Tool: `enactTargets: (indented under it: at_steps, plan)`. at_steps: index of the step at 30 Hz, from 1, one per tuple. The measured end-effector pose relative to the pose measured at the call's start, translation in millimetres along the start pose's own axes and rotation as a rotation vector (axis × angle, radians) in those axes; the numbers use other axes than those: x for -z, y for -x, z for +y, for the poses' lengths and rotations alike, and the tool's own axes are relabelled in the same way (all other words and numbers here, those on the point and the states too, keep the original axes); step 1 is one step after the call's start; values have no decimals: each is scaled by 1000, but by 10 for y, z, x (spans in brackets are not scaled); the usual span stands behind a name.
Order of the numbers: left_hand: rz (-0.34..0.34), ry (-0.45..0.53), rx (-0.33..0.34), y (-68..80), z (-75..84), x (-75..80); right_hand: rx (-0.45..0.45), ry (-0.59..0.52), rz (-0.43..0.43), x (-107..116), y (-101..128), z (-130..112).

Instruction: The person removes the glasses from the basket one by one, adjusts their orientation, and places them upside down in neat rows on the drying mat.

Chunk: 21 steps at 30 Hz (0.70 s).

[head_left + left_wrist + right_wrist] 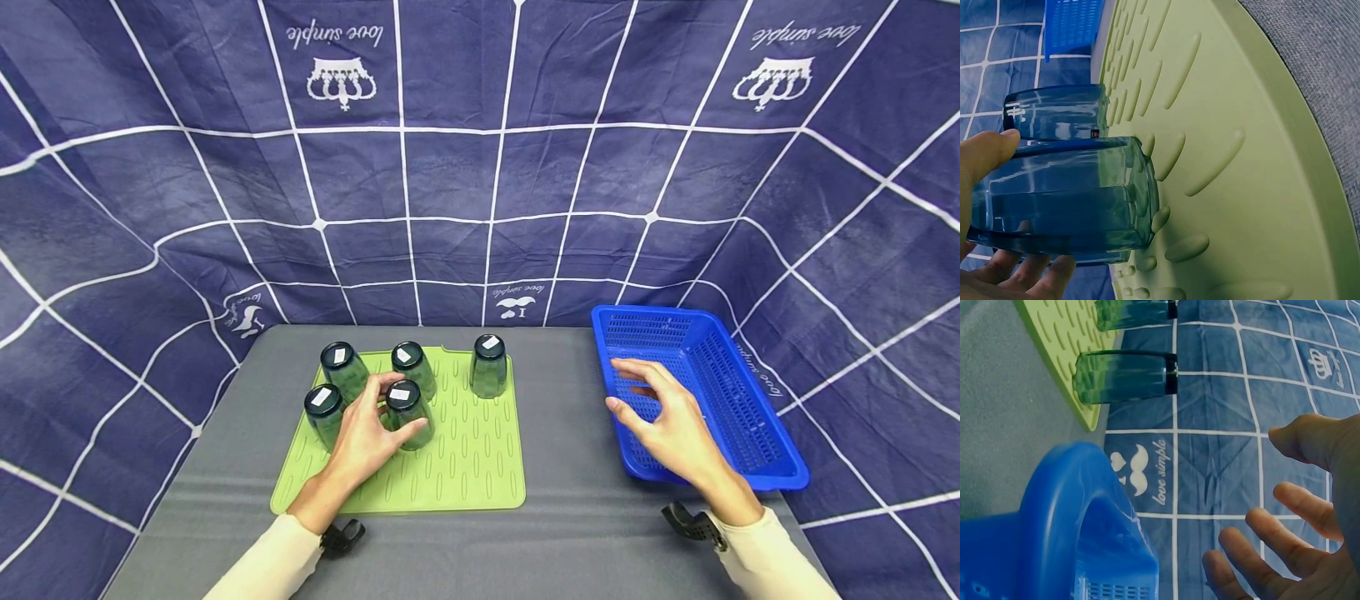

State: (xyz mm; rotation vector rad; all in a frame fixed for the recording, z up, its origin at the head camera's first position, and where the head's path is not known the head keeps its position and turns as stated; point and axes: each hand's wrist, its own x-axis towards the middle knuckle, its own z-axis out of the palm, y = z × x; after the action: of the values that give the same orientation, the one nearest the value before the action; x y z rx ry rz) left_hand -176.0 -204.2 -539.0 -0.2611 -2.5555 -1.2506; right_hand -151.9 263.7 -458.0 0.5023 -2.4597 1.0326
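Note:
My left hand [367,437] curls round a dark green-blue drinking glass [408,423] that stands upside down on a lime-green drying mat [472,479]. In the left wrist view the thumb lies along one side of this glass [1066,194], fingers along the other, and its rim is at the mat. Several matching glasses stand inverted nearby: one at front left [324,412], two behind, and one at the back right corner [489,367]. My right hand [671,425] hovers over the near left side of a blue plastic basket [783,481], its fingers spread and holding nothing.
Grey cloth covers the table [562,467] between the mat and the basket. A dark blue curtain [465,183] with white grid lines encloses the back and sides. White labels stick to the upturned glass bases. A black strap [690,523] is on the right wrist.

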Motion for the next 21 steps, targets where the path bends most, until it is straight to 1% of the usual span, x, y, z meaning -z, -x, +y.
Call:
enactTargets:
  at_steps: [5,12,19,21]
  plan:
    - [-6,-27,-23,-12,6,-7,10,11,17,34,-4,28]
    - [11,-50,-78,-26,43,-6,7,18,23,75,0,50]
    - [33,-101,-142,-25,84,43,9,25,26,87,7,63]
    - [36,-117,-151,-15,103,73,15,38,25,86,10,70]
